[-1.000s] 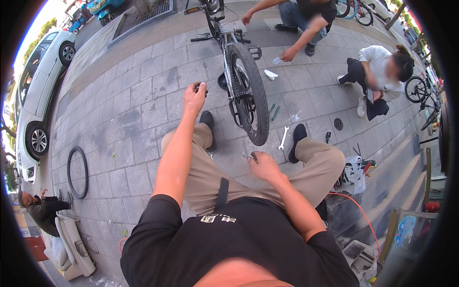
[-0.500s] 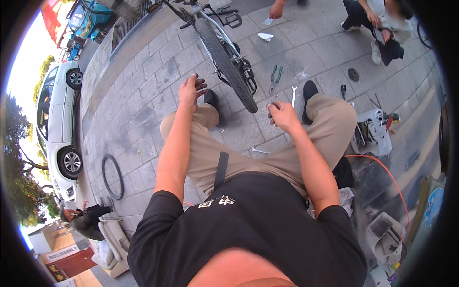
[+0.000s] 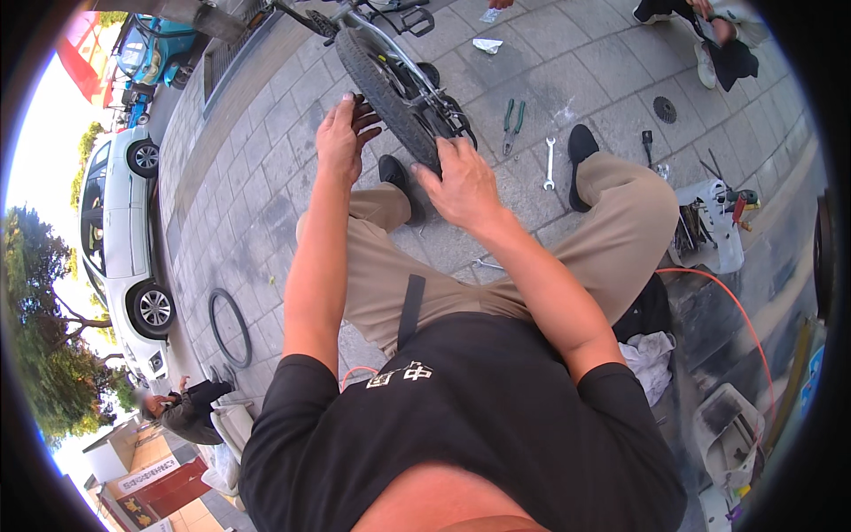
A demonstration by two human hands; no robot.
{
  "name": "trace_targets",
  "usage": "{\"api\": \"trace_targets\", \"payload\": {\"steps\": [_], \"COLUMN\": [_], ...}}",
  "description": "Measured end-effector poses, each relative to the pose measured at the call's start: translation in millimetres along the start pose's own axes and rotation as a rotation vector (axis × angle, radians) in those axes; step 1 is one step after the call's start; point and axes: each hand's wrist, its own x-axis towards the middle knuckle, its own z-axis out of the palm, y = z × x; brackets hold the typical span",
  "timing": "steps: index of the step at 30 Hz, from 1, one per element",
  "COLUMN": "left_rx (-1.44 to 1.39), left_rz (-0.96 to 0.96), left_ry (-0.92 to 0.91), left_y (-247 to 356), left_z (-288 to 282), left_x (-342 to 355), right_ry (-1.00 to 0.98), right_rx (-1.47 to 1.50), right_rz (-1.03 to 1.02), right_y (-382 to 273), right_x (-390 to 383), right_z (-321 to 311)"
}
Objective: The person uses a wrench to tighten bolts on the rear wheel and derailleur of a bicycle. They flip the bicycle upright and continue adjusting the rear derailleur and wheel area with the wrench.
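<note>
Touching one tire (image 3: pixel 396 120): one right hand (image 3: pixel 464 186), grip unclear; nearby, one left hand (image 3: pixel 337 149), fingers (image 3: pixel 343 110) unclenched.

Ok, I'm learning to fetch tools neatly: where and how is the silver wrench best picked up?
Grip the silver wrench mid-shank, probably from above, pinching its sides: it lies flat on the paving, its slim shank pointing near to far, with the right shoe close on its right.

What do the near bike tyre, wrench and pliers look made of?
Tyre: likely rubber; dull, dark grey-black surface. Wrench: probably steel, from its bright silvery finish; exact alloy can't be told. Pliers: greyish metal head, likely steel; the green handles suggest plastic or rubber sleeves, can't tell which.
</note>
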Motion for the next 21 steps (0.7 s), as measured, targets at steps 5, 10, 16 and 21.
{"api": "trace_targets", "payload": {"steps": [5, 10, 16, 21], "left_rx": [0.035, 0.021, 0.036, 0.112], "left_rz": [0.001, -0.136, -0.243, -0.169], "left_ry": [-0.031, 0.029, 0.041, 0.011], "left_y": [-5, -29, -39, -15], "left_z": [0, -27, -55, -72], "left_x": [-15, -16, -10, 19], "right_ry": [0.008, -0.173, -0.596, -0.628], "right_rx": [-0.061, -0.204, -0.344, -0.297], "right_rz": [-0.019, 0.149, 0.510, 0.604], "right_y": [19, 80, 118, 112], "right_x": [-22, -69, -75, -63], "right_z": [5, 27, 27, 17]}}
